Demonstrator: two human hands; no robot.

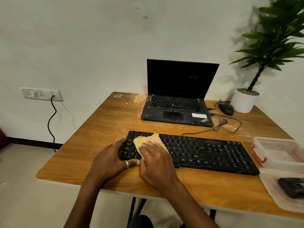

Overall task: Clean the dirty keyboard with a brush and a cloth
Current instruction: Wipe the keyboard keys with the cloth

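A black full-size keyboard (pixel 205 152) lies across the front of the wooden table (pixel 102 129). On its left part rests a yellow cloth (pixel 148 139). My right hand (pixel 156 163) lies flat on the cloth and presses it onto the keys. My left hand (pixel 110 159), with a ring on one finger, grips the keyboard's left end, thumb along the front edge. A dark object that may be the brush (pixel 292 186) lies in a clear tray at the right edge.
An open black laptop (pixel 177 102) stands behind the keyboard, with a mouse (pixel 226 109) and a white plant pot (pixel 244 101) to its right. A clear lidded box (pixel 279 152) sits at the right. Sawdust-like dirt (pixel 139 97) lies near the laptop. A cable (pixel 222 127) crosses the table.
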